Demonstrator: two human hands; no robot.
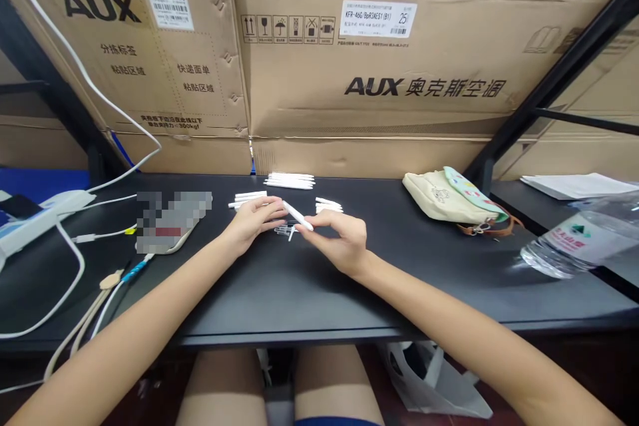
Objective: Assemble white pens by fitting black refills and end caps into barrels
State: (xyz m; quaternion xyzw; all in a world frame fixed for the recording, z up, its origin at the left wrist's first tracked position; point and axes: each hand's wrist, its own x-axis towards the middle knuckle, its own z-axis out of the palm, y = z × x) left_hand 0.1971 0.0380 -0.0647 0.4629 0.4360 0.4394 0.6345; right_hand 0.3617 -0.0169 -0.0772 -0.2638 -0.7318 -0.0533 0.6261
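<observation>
A slim white pen is held at a slant above the black table. My right hand pinches its lower, nearer end between thumb and fingers. At the upper end, the fingertips of my left hand close on it; part of that grip is hard to make out. Below the pen lie small clear plastic pieces, partly hidden by my hands. Several white pens are lined up farther back. White tubular pieces lie behind my left hand, and more white pieces lie behind my right.
To the left are a phone with cables and a white power strip. A cream pouch and a water bottle are on the right. Large cardboard boxes wall off the back. A plastic bag hangs below the table edge.
</observation>
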